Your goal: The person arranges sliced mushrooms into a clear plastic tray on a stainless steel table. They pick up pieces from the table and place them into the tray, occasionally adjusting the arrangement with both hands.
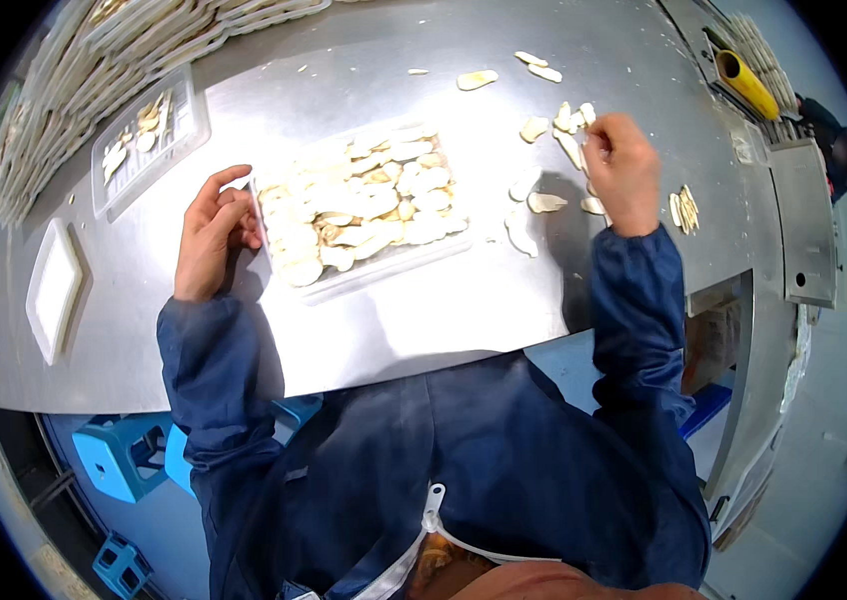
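In front of me on the steel table is a clear plastic tray point(386, 259) filled with rows of pale slices point(363, 199) that look like mushroom. My left hand point(215, 225) is at the tray's left side, its fingertips against or close to the rim, index finger apart from the other, loosely curled fingers. To the right of the tray, my right hand point(622, 172) is lowered over a scatter of loose slices, fingertips drawn together. A pale slice point(570, 148) lies beside those fingertips. The palm side is hidden, so a grasp cannot be seen. More slices point(521, 229) lie between tray and right hand.
Tall stacks of filled trays point(56, 120) stand at the far left, near a tray with few slices point(146, 142). A white tray or lid point(54, 292) is on the left. Thin strips point(684, 210) lie at right. Blue stools point(123, 454) are below; a person point(836, 146) is far right.
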A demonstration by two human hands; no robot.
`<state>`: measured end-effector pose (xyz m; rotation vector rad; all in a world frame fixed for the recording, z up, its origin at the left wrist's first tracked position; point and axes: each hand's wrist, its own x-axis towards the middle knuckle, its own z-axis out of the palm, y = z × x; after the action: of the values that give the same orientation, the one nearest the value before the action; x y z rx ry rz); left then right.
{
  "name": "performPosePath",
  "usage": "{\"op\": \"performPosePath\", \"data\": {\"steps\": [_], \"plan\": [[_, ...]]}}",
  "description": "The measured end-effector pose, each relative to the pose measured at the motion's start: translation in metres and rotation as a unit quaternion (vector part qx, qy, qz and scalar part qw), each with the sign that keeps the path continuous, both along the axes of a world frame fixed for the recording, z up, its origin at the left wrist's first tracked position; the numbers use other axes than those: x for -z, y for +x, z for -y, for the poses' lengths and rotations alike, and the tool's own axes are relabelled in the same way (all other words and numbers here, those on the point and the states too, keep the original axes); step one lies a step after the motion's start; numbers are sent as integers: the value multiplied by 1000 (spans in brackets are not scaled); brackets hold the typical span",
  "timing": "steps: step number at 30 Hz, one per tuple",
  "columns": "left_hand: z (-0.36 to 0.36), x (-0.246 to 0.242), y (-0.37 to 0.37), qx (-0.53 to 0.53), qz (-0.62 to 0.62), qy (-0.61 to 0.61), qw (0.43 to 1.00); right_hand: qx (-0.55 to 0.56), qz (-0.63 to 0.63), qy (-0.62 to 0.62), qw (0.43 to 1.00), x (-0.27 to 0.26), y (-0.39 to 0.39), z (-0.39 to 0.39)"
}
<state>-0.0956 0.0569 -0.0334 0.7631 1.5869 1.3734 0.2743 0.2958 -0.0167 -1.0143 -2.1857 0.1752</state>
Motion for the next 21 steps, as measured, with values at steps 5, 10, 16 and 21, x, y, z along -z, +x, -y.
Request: {"op": "performPosePath", "data": {"steps": [5,10,16,21], "plan": [[-2,1,1,-5,10,6,1000,27,130,-108,985,13,41,-13],[0,2,-2,-2,20,21,1000,42,163,-40,985,28,12,-10],[1,-3,3,-5,12,9,1000,32,193,-1,981,32,5,-13],[1,0,-3,10,-2,1,1000,-18,165,30,986,26,4,-5]]}}
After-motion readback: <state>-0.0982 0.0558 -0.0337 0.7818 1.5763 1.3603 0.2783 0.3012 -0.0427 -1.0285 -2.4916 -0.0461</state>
